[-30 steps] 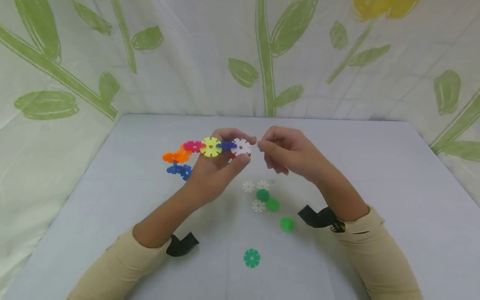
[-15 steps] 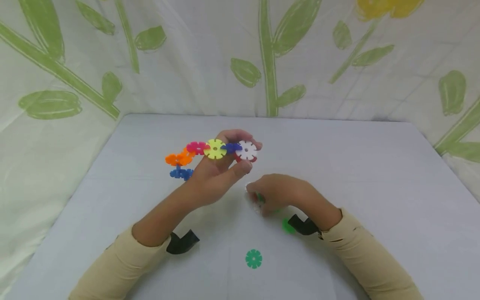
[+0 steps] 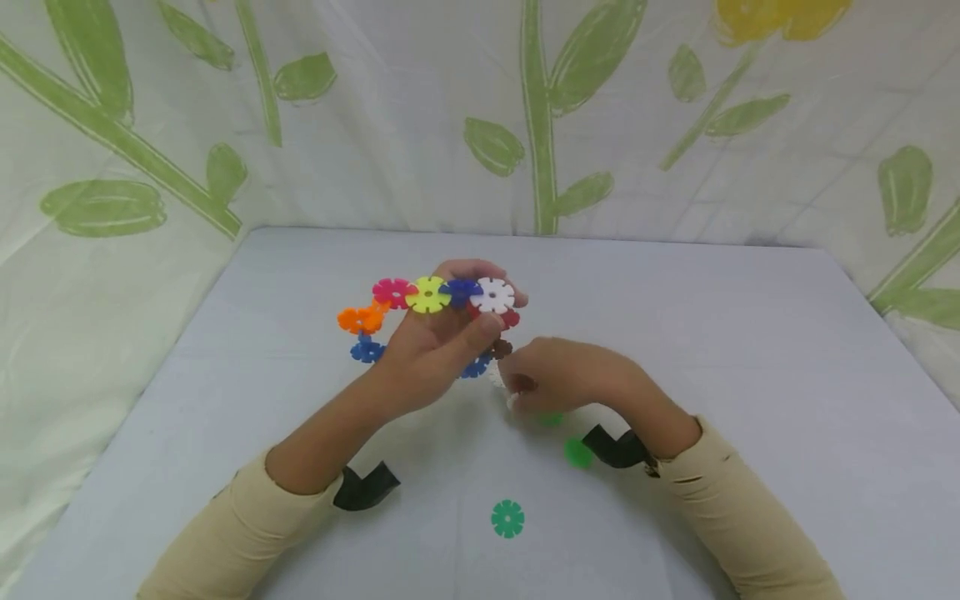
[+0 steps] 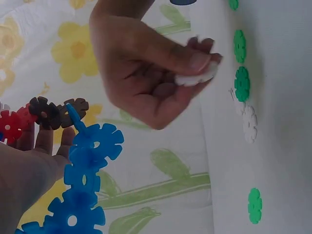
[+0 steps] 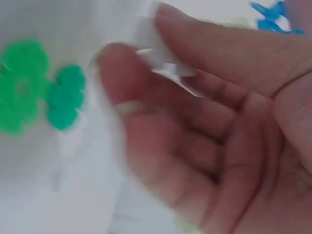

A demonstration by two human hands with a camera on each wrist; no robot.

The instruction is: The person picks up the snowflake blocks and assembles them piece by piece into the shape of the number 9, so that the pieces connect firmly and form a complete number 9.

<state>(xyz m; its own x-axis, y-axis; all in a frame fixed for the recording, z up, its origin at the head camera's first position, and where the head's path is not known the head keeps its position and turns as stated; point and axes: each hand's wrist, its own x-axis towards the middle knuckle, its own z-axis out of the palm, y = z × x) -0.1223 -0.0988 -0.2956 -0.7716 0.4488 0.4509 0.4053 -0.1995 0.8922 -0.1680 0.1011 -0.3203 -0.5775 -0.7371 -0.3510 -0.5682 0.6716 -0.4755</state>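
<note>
My left hand (image 3: 431, 354) holds up a curved chain of interlocking plastic snowflake discs, its thumb against the white end disc (image 3: 492, 295) and a red disc. Beyond it run dark blue, yellow (image 3: 428, 294), pink and orange discs (image 3: 360, 319). The chain's blue discs (image 4: 83, 180) and brown discs (image 4: 45, 113) show best in the left wrist view. Lower and to the right, my right hand (image 3: 570, 375) pinches a loose white snowflake disc (image 4: 195, 78) between thumb and fingers. This disc is blurred in the right wrist view.
Green discs (image 4: 242, 84) and white discs (image 4: 249, 124) lie loose on the white table under the right hand. A bright green disc (image 3: 578, 452) and a darker green disc (image 3: 507, 518) lie nearer the front. A leaf-printed cloth (image 3: 375, 150) hangs behind the table.
My right hand has dropped from beside the chain's white end to the loose discs and picked up a white one. My left hand has tilted the chain slightly, exposing brown and blue discs.
</note>
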